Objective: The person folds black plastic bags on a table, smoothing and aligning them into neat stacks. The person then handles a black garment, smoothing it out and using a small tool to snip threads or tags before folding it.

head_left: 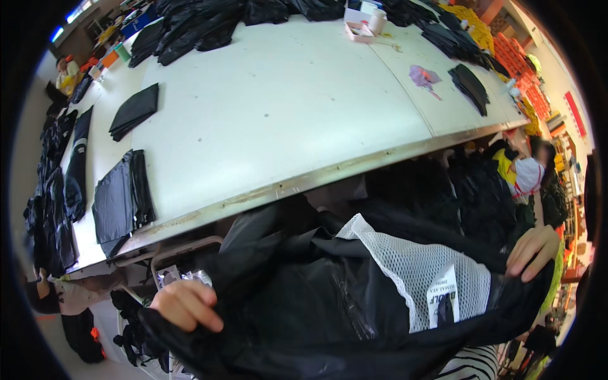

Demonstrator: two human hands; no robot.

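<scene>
A black garment (285, 304) of thin, smooth fabric is stretched between my two hands, in front of the table. My left hand (187, 306) is closed on its left side, fingers curled over the cloth. My right hand (534, 253) grips the right end, with the thumb hidden by fabric. White mesh lining (396, 259) shows inside the garment, nearer my right hand. A white printed label (443, 297) lies against the mesh. Folds hide the garment's full shape, so I cannot tell which kind it is.
Beyond the garment stands a large white table (266, 120). Folded black pieces (123, 196) lie at its left, with heaped black cloth (202, 25) at the back. A pink tray (360, 31) and a purple bag (424, 76) sit farther right. Another person (525, 174) is at the right.
</scene>
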